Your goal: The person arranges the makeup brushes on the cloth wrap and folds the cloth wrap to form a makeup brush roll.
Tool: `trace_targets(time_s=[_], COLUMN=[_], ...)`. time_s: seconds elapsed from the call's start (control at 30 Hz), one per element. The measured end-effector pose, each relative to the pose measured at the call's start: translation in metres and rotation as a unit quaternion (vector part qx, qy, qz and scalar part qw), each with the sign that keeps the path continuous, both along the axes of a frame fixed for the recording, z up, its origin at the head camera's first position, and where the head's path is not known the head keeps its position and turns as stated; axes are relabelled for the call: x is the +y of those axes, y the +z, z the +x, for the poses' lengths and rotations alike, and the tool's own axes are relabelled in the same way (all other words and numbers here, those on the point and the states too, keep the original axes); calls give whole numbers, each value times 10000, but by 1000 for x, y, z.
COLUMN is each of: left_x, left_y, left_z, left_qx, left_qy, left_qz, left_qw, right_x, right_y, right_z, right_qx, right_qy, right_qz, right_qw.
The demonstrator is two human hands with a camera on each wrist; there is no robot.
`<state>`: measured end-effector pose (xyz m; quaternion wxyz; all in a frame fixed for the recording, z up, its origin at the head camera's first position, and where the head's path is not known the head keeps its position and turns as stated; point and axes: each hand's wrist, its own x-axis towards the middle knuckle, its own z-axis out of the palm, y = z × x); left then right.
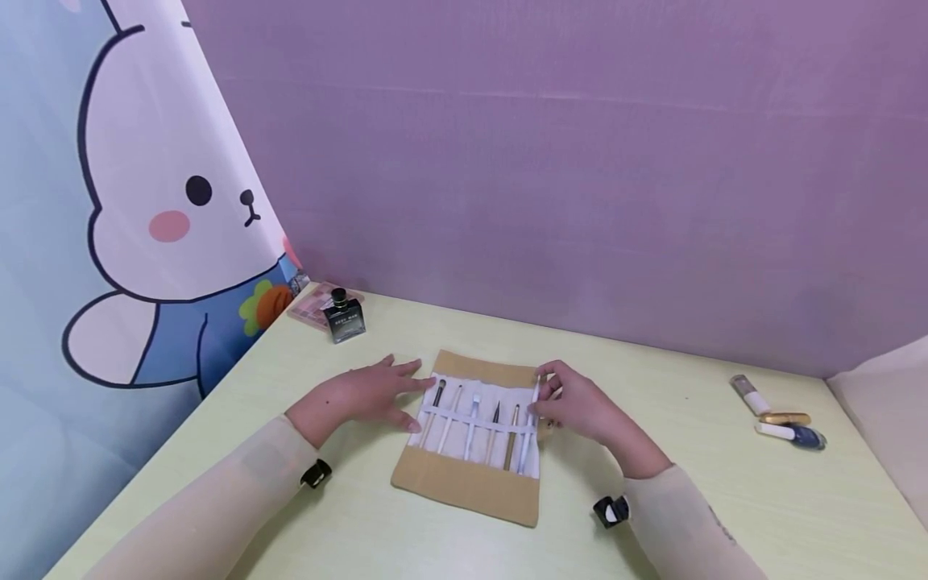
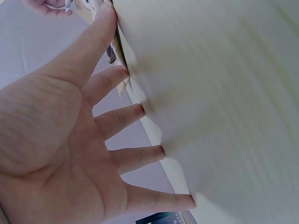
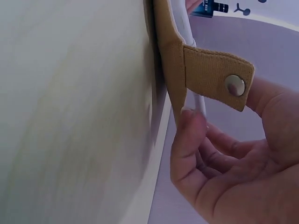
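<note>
the pale table [image 1: 674,395] bears a brush roll [image 1: 467,483], pink palette [image 1: 308,308], dark bottle [image 1: 345,321] and three small items [image 1: 786,419].

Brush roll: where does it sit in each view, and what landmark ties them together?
Head: brush roll at lower middle, lying open.
Left wrist: top edge, left of center, partly behind the left hand's thumb.
Right wrist: upper middle, its snap strap sticking out.
Shared landmark: the right hand, visible in all three.
</note>
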<state>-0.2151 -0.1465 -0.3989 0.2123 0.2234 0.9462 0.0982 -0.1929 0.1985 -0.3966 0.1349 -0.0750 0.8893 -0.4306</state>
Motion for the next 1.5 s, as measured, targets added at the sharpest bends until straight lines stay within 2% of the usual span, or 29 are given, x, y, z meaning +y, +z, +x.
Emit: trace_targets(time_s=[0.23, 0.57, 0.7, 0.97, 1.1, 1.2, 1.3, 1.5], left_x=[1, 2, 2, 1, 1, 3, 9, 24], left_y=[0, 2, 3, 0, 1, 4, 7, 14], left_z=[0, 2, 1, 2, 4, 4, 2, -5], left_qx=[-20, 6, 24, 121, 380, 798, 1057, 879], left_qy=[22, 46, 42, 6, -186, -474, -762, -1412], left_qz=[7, -20, 8, 42, 168, 321, 422, 145], left_qw=[10000, 10000, 10000, 9999, 9990, 9952, 9906, 9860], right_x=[1, -2, -1, 3, 7, 9, 10, 7], right_y=[1, 2, 5, 14, 22, 27, 30, 31], right_z=[6, 13, 14, 23, 30, 35, 40, 47], right_qx=[85, 150, 149, 192, 247, 342, 417, 534], right_qy=[174, 626, 672, 548, 508, 507, 513, 598], right_qz=[447, 899, 1087, 1101, 1143, 1162, 1139, 1101], right_qw=[9988, 9939, 9917, 9922, 9918, 9913, 9913, 9907])
